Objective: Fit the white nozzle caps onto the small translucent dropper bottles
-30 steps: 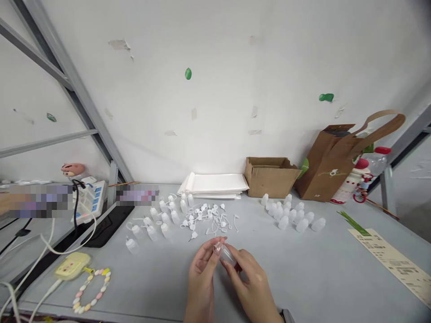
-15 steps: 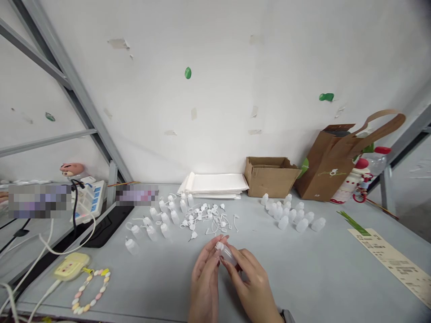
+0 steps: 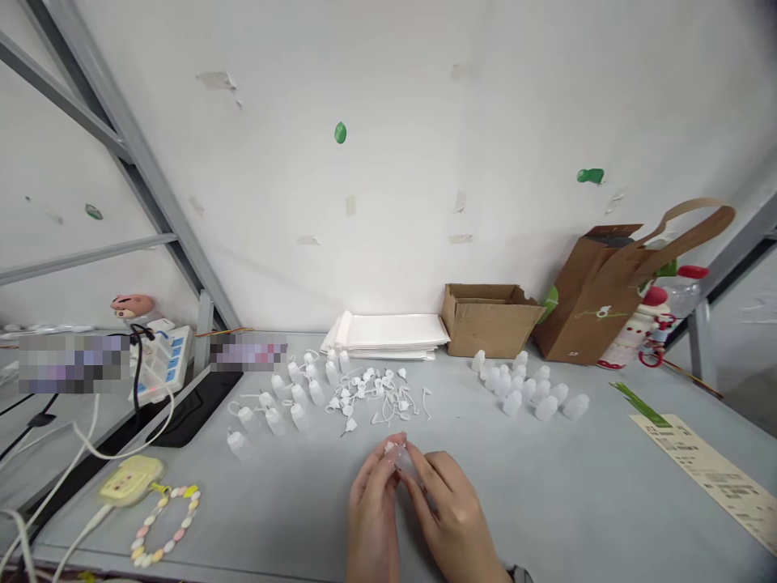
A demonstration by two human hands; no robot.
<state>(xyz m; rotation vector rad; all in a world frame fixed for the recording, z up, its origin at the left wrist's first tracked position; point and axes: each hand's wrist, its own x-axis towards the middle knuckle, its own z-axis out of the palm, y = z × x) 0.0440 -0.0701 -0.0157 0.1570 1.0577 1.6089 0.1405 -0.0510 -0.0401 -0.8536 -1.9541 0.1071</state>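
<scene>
Head view: we pinch a small clear bottle (image 3: pixel 401 458) between left hand (image 3: pixel 373 506) and right hand (image 3: pixel 449 510), both closed on it, above the tabletop (image 3: pixel 576 502).

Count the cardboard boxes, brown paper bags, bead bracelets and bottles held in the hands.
cardboard box: 1
brown paper bag: 1
bead bracelet: 1
small bottle, held between left hand and right hand: 1
Total: 4

Translucent plastic bottle (image 3: pixel 403 461), matt grey tabletop (image 3: pixel 583 494), brown cardboard box (image 3: pixel 489 320).
</scene>
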